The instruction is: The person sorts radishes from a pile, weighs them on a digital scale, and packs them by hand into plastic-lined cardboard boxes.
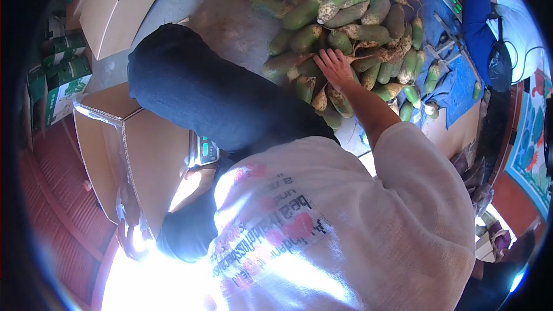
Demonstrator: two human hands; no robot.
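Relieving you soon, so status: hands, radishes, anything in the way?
Right hand spread on radishes; left hand out of view. Radishes heaped, some on blue sheet. Nothing visibly blocking right hand.

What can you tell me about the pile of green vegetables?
The pile of green vegetables is a loose heap of long, rounded, radish-like roots, green shading to pale, brownish ends, some with thin tails and soil-like marks. They lie at many angles on the grey floor, some at the right on blue cloth. The person's right hand lies on the heap, fingers extended.
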